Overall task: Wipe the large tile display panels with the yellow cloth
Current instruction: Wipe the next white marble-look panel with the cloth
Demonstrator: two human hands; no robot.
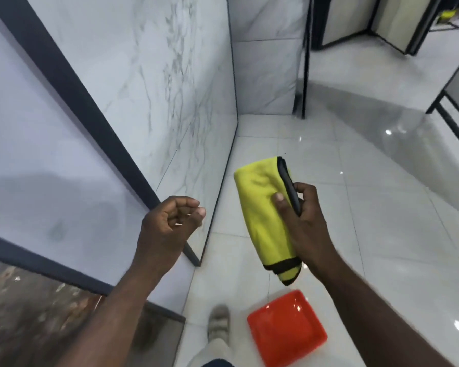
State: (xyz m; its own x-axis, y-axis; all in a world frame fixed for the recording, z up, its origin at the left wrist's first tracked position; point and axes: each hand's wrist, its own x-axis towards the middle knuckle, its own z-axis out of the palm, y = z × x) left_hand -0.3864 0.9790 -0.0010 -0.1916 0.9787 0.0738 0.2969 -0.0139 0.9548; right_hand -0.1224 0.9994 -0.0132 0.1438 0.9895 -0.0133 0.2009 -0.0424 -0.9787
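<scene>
While the yellow cloth point(260, 207) is held folded in the air above the floor point(382, 207), near the display panels but touching none, the right hand point(302, 223) clamps it: the thumb presses the yellow face and the fingers point(306, 190) curl round the black-trimmed edge. The left hand point(167, 229) hangs just in front of the panels, its fingers loosely curled and slightly apart, holding nothing.

The step in hand appears to be bringing the cloth to the next panel. To do it well, the folded pad should probably be laid flat against the tile with the soft yellow face outward and the black trim kept off the glaze. Strokes should overlap from the top downward and run right up to the dark frame. The free hand could steady the panel's edge.

Count:
- one cloth and two hands;
- three panels close at the left: the white veined panel point(149, 88), the plain pale panel point(37, 154) and the brown veined panel point(37, 313);
- further framed panels beyond, too partly seen to count;
- one red tray point(286, 332) on the floor;
- one shoe point(219, 323) beside the tray.
</scene>
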